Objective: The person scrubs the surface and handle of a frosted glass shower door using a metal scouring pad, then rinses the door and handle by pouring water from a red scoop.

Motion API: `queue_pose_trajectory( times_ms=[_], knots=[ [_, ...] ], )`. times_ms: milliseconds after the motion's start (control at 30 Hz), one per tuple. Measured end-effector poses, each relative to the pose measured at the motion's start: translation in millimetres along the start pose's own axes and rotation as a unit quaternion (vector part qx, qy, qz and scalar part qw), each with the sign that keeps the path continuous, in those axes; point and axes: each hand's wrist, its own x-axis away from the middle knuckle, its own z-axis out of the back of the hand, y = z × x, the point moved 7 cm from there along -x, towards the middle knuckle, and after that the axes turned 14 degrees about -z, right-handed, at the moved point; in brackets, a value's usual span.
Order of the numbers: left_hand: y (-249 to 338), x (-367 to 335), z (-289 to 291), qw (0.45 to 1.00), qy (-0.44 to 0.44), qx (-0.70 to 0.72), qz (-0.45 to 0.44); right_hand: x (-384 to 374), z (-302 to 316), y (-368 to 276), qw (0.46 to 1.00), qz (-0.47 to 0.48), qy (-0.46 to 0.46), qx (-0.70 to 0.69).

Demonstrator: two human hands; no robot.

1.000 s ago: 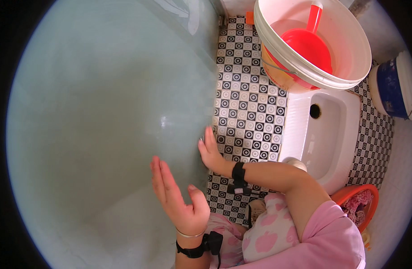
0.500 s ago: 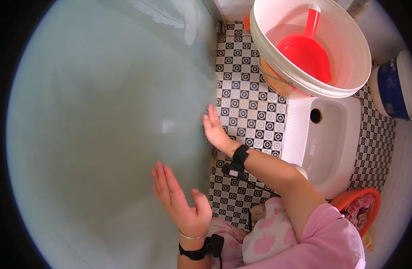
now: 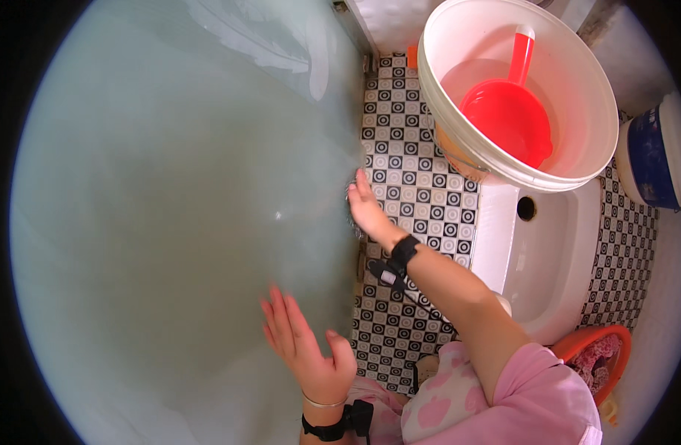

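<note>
A pale green, glossy door panel [image 3: 177, 245] fills the left side of the view. Against its right edge my right hand [image 3: 369, 213] presses a grey steel wool scrubber [image 3: 351, 199], most of it hidden behind the fingers. Lower down, my left hand [image 3: 307, 348] is open beside the panel, its fingers stretched out and thumb apart; whether it touches the surface I cannot tell. A black strap with a small device is on each wrist.
A white bucket [image 3: 444, 96] holding a red dipper [image 3: 507, 119] stands by a white squat toilet [image 3: 496, 245]. Further right are a blue-and-white bucket [image 3: 650, 159] and an orange basin [image 3: 622, 356] with pink material. Patterned black-and-white tiles [image 3: 415, 200] cover the floor.
The view has shifted, so the room sits slightly lower in the picture. Relative to the floor, my right hand has moved a little farther up along the panel's edge with the scrubber.
</note>
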Motion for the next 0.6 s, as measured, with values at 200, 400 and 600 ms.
queue_pose_trajectory(
  times_ms=[200,400,600],
  knots=[
    [-6.4,9.2,0.7,0.999,-0.028,-0.036,0.022,104.1,1.3,-201.9,0.938,0.328,0.043,0.102],
    [-2.9,2.2,-4.4,0.998,-0.022,-0.047,0.024,4.1,19.5,-106.3,0.98,0.183,0.075,0.016],
    [-0.2,-2.7,-7.2,0.999,-0.033,-0.022,0.038,-18.9,4.3,6.7,0.997,-0.024,-0.004,-0.079]
  ],
)
